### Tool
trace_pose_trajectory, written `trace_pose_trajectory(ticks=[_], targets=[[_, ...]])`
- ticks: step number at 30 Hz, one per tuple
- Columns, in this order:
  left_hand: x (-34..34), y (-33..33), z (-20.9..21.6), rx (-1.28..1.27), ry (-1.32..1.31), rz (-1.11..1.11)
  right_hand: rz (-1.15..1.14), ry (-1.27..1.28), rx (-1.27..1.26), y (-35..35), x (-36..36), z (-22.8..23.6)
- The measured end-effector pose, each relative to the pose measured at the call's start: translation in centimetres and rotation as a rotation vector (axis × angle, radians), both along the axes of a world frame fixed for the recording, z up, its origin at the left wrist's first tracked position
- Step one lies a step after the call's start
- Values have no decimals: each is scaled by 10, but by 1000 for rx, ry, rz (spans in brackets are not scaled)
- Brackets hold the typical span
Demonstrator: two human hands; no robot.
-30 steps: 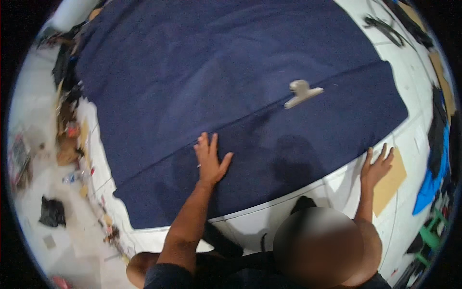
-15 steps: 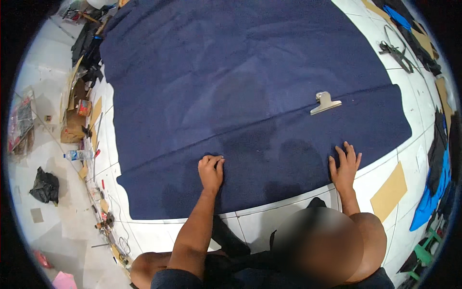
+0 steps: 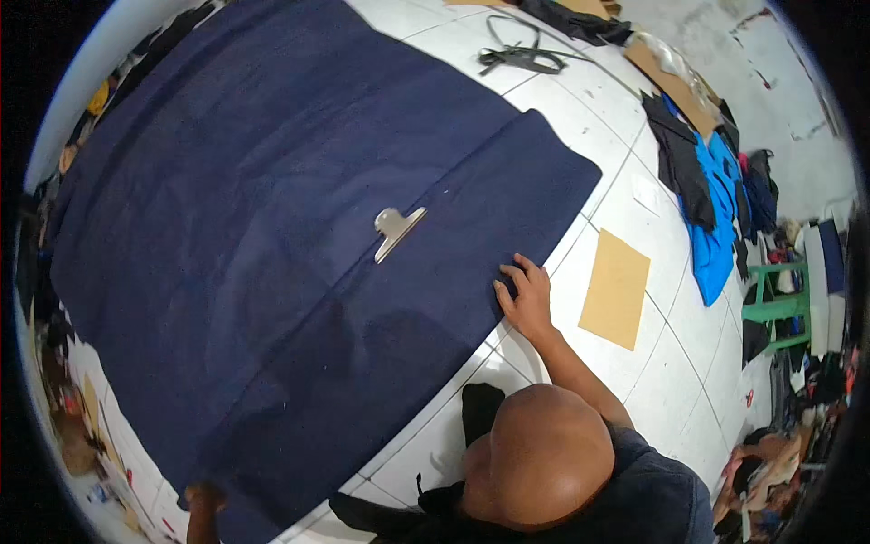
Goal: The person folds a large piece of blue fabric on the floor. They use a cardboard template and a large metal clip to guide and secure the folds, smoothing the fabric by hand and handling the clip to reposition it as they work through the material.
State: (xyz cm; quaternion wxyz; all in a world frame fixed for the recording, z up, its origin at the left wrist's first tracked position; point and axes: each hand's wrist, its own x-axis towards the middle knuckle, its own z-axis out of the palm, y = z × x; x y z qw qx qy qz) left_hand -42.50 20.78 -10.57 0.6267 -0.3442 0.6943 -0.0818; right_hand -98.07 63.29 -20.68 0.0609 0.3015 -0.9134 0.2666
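Observation:
A large dark blue cloth (image 3: 227, 181) is spread over the tiled floor, with a straight crease or layer edge running across its near part. A silver bulldog clip (image 3: 395, 232) lies on that line. My right hand (image 3: 527, 295) rests on the near edge toward the right, fingers spread and holding nothing. Far to the left, my left hand (image 3: 206, 497) is at the near left edge of the cloth, dark and blurred. Its fingers do not show clearly.
A tan card sheet (image 3: 615, 290) lies on white tiles right of the cloth. Beyond it are blue and black fabrics (image 3: 716, 213) and a green stool (image 3: 775, 310). A dark strap (image 3: 521, 59) lies past the far right edge. Clothes (image 3: 757, 485) are heaped at lower right.
The view has swung right. My left hand has moved from the near middle of the cloth to its left edge. My right hand still lies on the near right part; the clip stays put.

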Motion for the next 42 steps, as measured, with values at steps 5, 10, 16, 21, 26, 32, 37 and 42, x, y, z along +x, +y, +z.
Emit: trace_pose_trajectory(ticks=[5, 10, 16, 21, 26, 32, 37, 42], targets=[[-26, -41, -31, -195, 742, 140, 12, 97, 84, 13, -45, 1], [-282, 66, -34, 205, 1374, 9, -263, 153, 33, 25, -162, -18], [-366, 95, -91, 200, 1399, 34, -504, -105, 110, 109, -306, -31], [-376, 99, -98, 76, 1340, 118, -461, -404, 178, 121, -356, -23], [-376, 99, -105, 73, 1359, 126, -320, -391, 270, 125, -367, -10], [-376, 99, -105, 85, 1408, 147, 17, 195, 506, 115, -342, 13], [-374, 100, -109, 59, 1404, 134, -120, -203, 543, 131, -356, 16], [-370, 99, -112, 50, 1424, 67, -226, -373, 571, 133, -370, 13]])
